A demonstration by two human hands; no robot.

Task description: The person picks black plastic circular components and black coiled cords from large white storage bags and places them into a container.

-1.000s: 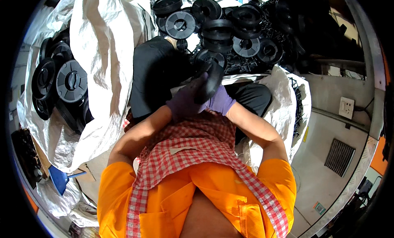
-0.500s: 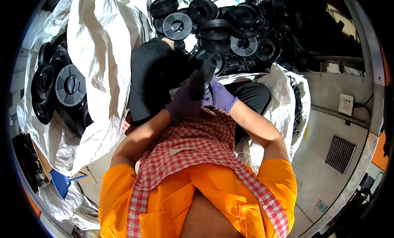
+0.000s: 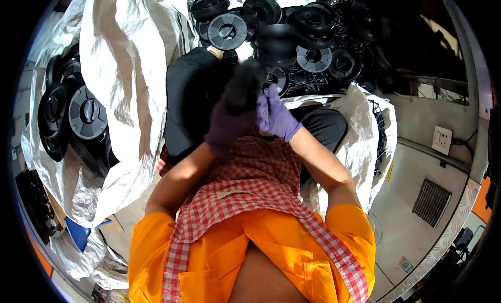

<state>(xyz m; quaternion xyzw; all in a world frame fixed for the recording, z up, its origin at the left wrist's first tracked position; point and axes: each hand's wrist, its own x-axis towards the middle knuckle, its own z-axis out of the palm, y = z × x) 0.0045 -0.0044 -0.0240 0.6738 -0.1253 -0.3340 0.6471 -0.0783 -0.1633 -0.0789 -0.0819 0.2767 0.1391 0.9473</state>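
Note:
My left hand (image 3: 226, 126), in a purple glove, is closed around a black round plastic part (image 3: 244, 86) above my lap. Motion blurs the part, and it seems to be held on edge. Just to its right, my right hand (image 3: 279, 117), gloved in purple too, has its fingers drawn together and pointing up. Whatever those fingers may hold is hidden or too small to make out. Beyond both hands lies a heap of black plastic discs, among them a ribbed disc (image 3: 227, 31) with a hole in its centre.
At the left, a white woven sack (image 3: 122, 78) holds more black discs (image 3: 87, 112). Thin black plastic bits (image 3: 308, 84) lie among the heap. A smaller white sack (image 3: 360, 110) stands right of my knee. Farther right is a grey panel with a socket (image 3: 442, 140).
The black part has swung to the left and tilted away with my left hand. My right hand has come apart from it, fingers now raised beside it.

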